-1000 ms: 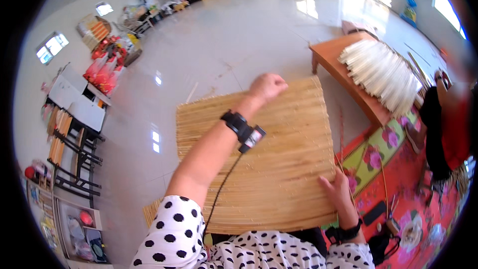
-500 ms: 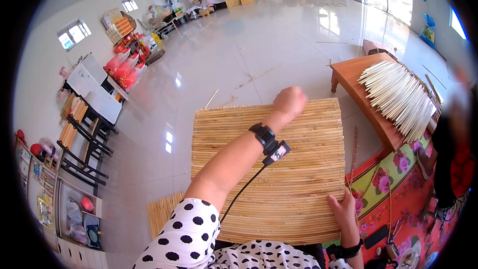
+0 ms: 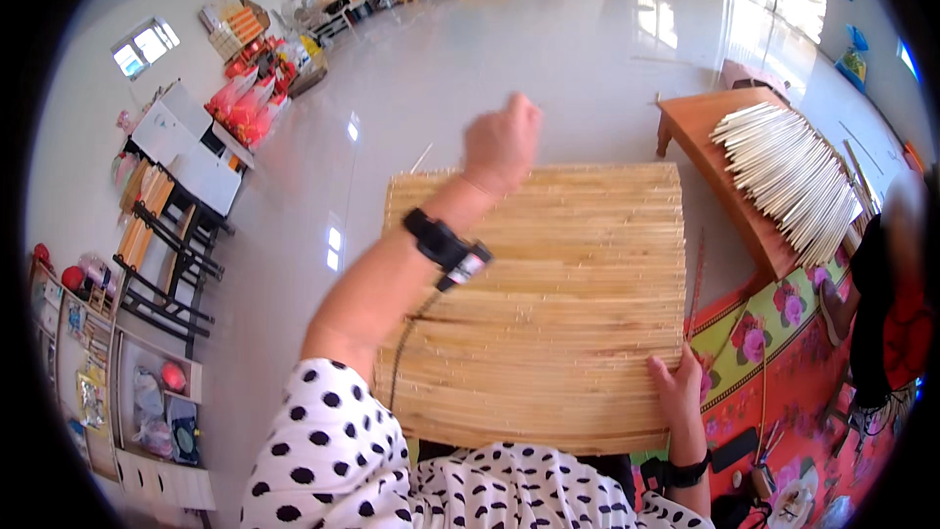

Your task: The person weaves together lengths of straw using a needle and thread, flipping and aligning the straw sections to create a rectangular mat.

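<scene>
- the left hand (image 3: 502,145) is curling into a loose fist over the far edge of the mat; whether the fingers are pinching anything, or touching the mat, i cannot tell.
- the right hand (image 3: 680,390) is holding the mat's right edge near its lower corner, the thumb lying on top and the other fingers mostly hiding.
- the pale reed mat (image 3: 558,313) is lying in front of the person, its strips running crosswise and its near edge meeting the spotted top (image 3: 519,485).
- a black band (image 3: 438,242) is circling the left wrist, with a dark cable (image 3: 397,362) trailing down over the mat.
- another dark band (image 3: 688,473) is wrapping the right wrist.
- beyond the mat on the right, a brown wooden worktop (image 3: 697,127) is carrying a fanned pile of pale stalks (image 3: 788,181).
- a red flowered covering (image 3: 734,416) is spreading over the floor at right, with a dark flat object (image 3: 734,451) resting on it near the right wrist.
- another person (image 3: 886,323) in black and red is sitting at the far right.
</scene>
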The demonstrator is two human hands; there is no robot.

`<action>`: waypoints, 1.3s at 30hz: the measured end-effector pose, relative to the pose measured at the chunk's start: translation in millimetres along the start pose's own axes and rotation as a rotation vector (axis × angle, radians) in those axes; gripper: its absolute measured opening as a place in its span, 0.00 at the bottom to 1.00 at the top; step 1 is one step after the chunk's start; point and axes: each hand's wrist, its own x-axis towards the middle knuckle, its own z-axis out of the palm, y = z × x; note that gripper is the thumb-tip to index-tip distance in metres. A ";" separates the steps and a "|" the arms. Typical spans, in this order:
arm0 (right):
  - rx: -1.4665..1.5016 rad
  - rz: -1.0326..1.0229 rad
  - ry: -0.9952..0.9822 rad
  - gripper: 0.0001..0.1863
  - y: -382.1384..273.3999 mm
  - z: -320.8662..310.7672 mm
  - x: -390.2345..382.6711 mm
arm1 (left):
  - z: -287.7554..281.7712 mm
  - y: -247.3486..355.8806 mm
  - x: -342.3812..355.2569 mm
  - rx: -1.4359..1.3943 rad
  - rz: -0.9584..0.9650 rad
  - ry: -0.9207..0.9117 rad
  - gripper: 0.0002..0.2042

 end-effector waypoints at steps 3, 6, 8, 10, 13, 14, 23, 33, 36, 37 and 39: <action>-0.033 -0.024 0.021 0.20 -1.8 0.3 -0.6 | -46.8 -64.9 -5.4 0.110 -0.013 -0.014 0.09; 0.023 0.021 -0.017 0.20 -6.2 1.2 -1.7 | -103.2 -137.4 -14.4 0.402 -0.244 -0.090 0.09; 0.036 0.055 -0.048 0.19 -12.0 -1.1 -1.9 | -131.3 -173.0 -30.7 0.690 -0.328 -0.118 0.14; -0.019 0.063 -0.040 0.19 -9.6 -1.0 -1.6 | -153.4 -194.2 -56.4 1.054 -0.253 0.018 0.25; -0.004 0.059 -0.034 0.18 -3.4 -0.4 -1.1 | -161.5 -212.6 -74.0 0.833 -0.501 -0.138 0.36; 0.015 0.069 -0.040 0.18 -5.5 0.1 -1.1 | -159.2 -215.7 -83.2 0.758 -0.423 -0.176 0.35; -0.015 0.047 -0.064 0.19 7.0 -3.1 3.2 | -91.3 -136.7 -97.4 -0.313 -0.827 -0.323 0.33; -0.024 0.005 -0.019 0.17 1.4 3.6 0.0 | -75.0 -167.0 -86.1 -0.925 -1.151 -0.364 0.17; -0.085 -0.003 -0.028 0.17 4.0 2.6 -0.5 | -67.2 -179.8 -90.7 -0.881 -1.178 -0.323 0.19; -0.098 -0.004 -0.030 0.17 3.1 1.4 -0.6 | -66.9 -182.5 -90.0 -0.886 -1.175 -0.322 0.20; -0.091 0.002 -0.034 0.17 -0.1 -0.3 -0.2 | -64.6 -183.2 -93.5 -0.940 -1.172 -0.317 0.21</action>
